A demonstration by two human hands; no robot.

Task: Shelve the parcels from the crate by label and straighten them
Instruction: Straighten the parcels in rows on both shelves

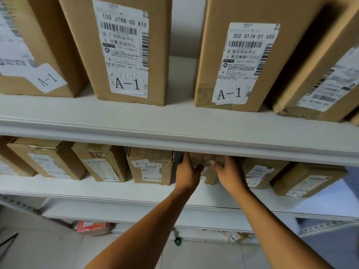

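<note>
A small brown cardboard parcel (207, 162) stands on the lower white shelf (116, 186), half hidden under the upper shelf's front edge. My left hand (187, 171) grips its left side and my right hand (230, 172) grips its right side. Its label is hidden by my hands. To its left stands a parcel labelled A-2 (150, 166), with two more (101, 164) further left. On its right are two other labelled parcels (260, 172). The crate is out of sight.
The upper shelf (174, 121) carries tall boxes labelled A-1 (126, 47), (239, 61), with a gap between the two middle ones. A red and white package (91, 227) lies on the bottom level. Grey floor tiles show below.
</note>
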